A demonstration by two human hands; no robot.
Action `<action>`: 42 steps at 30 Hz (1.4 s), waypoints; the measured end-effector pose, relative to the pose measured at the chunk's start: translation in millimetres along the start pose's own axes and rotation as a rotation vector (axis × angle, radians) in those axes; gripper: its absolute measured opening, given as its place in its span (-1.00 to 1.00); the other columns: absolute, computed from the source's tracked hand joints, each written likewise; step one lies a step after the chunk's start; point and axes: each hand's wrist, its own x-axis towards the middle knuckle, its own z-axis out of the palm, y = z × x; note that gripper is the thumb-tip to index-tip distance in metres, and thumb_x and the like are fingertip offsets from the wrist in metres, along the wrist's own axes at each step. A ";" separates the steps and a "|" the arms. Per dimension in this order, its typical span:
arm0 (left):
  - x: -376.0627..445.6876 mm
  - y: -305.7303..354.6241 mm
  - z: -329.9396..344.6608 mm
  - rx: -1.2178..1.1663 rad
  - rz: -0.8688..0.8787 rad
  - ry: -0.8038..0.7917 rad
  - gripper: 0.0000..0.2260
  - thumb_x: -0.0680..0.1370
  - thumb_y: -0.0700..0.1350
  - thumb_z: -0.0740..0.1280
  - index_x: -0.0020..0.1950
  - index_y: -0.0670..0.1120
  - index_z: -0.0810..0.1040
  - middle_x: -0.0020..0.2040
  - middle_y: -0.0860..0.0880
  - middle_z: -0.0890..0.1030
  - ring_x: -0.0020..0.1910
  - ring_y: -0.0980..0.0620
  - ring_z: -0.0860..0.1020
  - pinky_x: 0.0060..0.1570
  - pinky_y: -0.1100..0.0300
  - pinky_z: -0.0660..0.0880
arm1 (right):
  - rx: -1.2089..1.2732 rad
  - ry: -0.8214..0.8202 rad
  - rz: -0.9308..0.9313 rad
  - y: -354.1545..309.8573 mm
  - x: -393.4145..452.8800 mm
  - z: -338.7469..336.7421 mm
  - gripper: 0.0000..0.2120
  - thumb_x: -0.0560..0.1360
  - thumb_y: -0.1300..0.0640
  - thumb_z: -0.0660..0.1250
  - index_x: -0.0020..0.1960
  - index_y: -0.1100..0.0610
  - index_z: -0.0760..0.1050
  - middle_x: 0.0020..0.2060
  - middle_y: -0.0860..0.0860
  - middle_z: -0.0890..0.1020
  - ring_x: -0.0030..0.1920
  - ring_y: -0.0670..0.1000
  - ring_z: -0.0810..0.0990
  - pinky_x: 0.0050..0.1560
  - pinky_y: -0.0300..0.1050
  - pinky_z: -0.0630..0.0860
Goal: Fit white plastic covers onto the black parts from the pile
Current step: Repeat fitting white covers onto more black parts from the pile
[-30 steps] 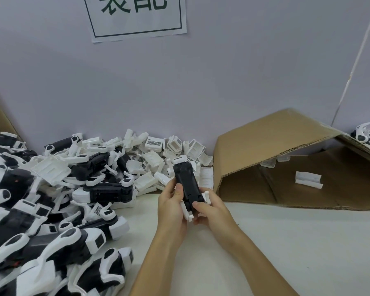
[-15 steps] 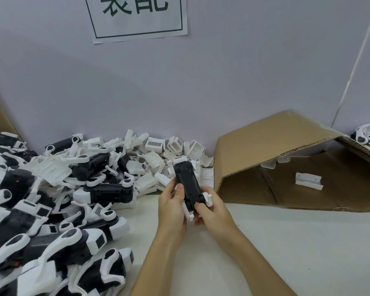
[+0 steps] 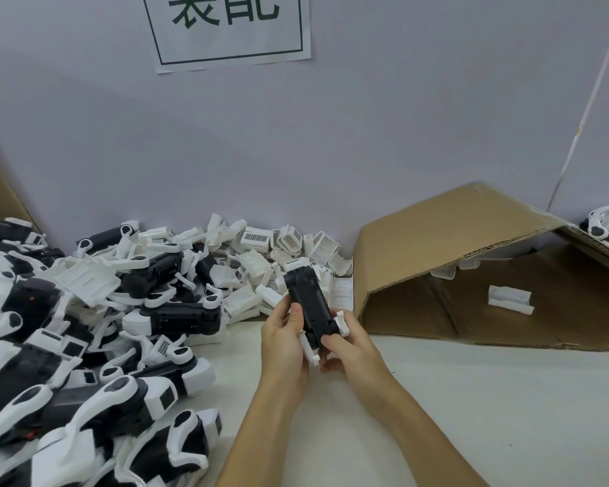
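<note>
Head cam: L hand (image 3: 284,340) & R hand (image 3: 353,349) both grip 1 black part (image 3: 308,304).

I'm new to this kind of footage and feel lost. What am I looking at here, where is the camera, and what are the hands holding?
There is no machine here: these are a person's two bare hands, filmed by a wide-angle camera worn on the head, looking forward and down. The left hand and right hand together hold one black part above a pale table; white pieces show at both of its ends. To the left lies a pile of black and white parts, with loose white covers heaped behind by the wall. To the right lies an open cardboard box on its side, with one white piece inside.
</note>
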 end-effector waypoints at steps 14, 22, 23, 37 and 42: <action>1.7 1.2 -2.5 0.131 0.026 -0.008 -0.73 0.68 -0.18 0.19 0.03 -0.10 0.70 -0.05 -0.17 0.72 -0.04 -0.10 0.66 -0.01 -0.01 0.56 | -0.036 0.136 -0.097 5.4 0.4 2.0 -0.71 0.44 0.17 0.24 0.12 -0.06 0.50 -0.26 -0.05 0.63 -0.31 -0.06 0.56 -0.32 -0.16 0.52; 4.0 8.9 -9.7 0.232 0.050 -0.044 -0.62 0.55 0.17 0.30 -0.05 -0.11 0.73 -0.09 -0.08 0.74 -0.07 0.01 0.68 -0.02 0.11 0.49 | -0.583 0.443 -0.569 9.0 -2.2 5.7 -0.50 0.47 0.38 0.42 0.35 0.05 0.52 0.09 -0.05 0.48 0.04 -0.15 0.51 -0.03 -0.39 0.49; 2.7 9.4 -10.4 0.246 0.054 -0.064 -0.62 0.50 0.21 0.34 -0.15 -0.09 0.72 -0.19 -0.05 0.71 -0.18 0.03 0.64 -0.13 0.17 0.48 | -0.681 0.416 -0.622 9.4 -3.0 5.6 -0.49 0.45 0.39 0.43 0.34 0.04 0.54 0.09 -0.05 0.46 0.02 -0.14 0.48 0.03 -0.36 0.48; 3.8 15.7 -15.6 -0.133 0.016 -0.020 -0.64 0.64 -0.09 0.17 -0.16 -0.13 0.72 -0.24 -0.15 0.67 -0.31 0.00 0.63 -0.30 0.18 0.48 | -0.474 0.468 -0.500 9.0 -3.1 5.1 -0.57 0.38 0.33 0.16 0.06 -0.13 0.48 -0.03 -0.12 0.52 0.05 -0.13 0.51 -0.13 -0.40 0.43; 0.3 21.3 -20.8 -0.567 -0.166 -0.085 -0.66 0.49 0.00 0.26 -0.18 -0.25 0.67 -0.40 -0.10 0.45 -0.55 -0.03 0.35 -0.26 0.10 0.44 | -0.436 0.477 -0.462 9.4 0.3 3.3 -0.44 0.42 0.50 0.20 0.00 -0.19 0.48 -0.09 -0.15 0.55 0.02 -0.15 0.53 -0.18 -0.40 0.44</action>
